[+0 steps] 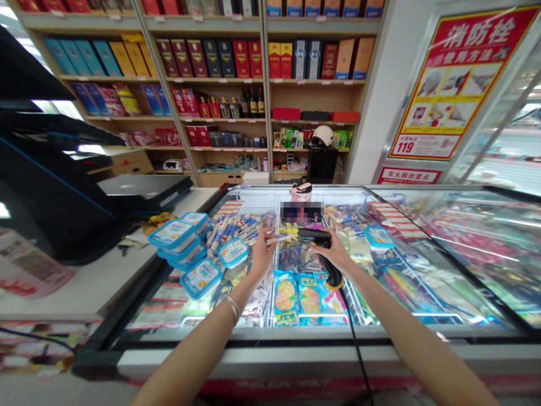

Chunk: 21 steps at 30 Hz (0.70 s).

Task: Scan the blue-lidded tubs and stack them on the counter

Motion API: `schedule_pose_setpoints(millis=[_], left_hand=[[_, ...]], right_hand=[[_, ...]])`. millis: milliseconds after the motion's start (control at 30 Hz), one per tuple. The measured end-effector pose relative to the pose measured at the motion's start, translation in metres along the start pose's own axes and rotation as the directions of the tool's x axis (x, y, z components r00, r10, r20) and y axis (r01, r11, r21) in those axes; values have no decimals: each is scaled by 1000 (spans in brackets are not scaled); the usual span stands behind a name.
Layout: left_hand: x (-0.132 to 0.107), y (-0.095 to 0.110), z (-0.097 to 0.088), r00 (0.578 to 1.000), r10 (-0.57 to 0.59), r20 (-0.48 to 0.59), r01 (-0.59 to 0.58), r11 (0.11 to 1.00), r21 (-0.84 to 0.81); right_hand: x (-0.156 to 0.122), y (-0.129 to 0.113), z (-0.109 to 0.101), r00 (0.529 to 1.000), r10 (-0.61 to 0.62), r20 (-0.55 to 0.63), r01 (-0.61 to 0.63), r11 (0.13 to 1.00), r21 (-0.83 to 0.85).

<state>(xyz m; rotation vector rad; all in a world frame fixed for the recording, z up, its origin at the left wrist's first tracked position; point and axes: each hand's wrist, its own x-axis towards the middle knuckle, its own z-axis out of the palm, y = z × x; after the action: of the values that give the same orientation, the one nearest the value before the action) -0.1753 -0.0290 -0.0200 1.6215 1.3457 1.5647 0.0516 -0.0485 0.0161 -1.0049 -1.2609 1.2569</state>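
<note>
A shop: a long chest freezer (380, 332) with a glass lid fills the foreground, with packed ices in bright wrappers showing through the glass. Behind the freezer stand wooden shelves (262, 82) of boxed bottles, whose labels are too small to read. Up the wall beyond the freezer's right end hangs a red poster (460, 79) headed "消防栓 使用方法", with "119" at its foot.

Over the middle of the freezer lid, the right hand (338, 255) is wrapped round the handle of a black scanner (315, 237), and its cable (355, 344) runs back over the freezer's near edge. Just left of the scanner's head, the left hand (262, 252) pinches a thin white stick (279, 239) between its fingertips; what it is cannot be told.

Blue-lidded tubs (173, 234) are stacked on the freezer's left part. A black till (46, 192) stands on the counter left of the freezer.
</note>
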Motion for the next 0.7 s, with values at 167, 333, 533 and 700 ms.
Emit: schedule_pose_setpoints(millis=[167,333,533,700], left_hand=[[0,2,0,1000,0,-6,0,1000,-14],[0,2,0,1000,-2,-9,2,1000,-25],[-1,2,1,998,21,-64,-23,999,-34],[-1,0,0,997,34,-63,-36,999,-34]], right_hand=[[-1,4,2,999,-48,-20,49,998,25],[0,4,0,998,-61,10,62,997,-54],[1,4,-3,999,-40,9,40,994,-105],[3,6,-4,999,-11,34,16,991,-133]])
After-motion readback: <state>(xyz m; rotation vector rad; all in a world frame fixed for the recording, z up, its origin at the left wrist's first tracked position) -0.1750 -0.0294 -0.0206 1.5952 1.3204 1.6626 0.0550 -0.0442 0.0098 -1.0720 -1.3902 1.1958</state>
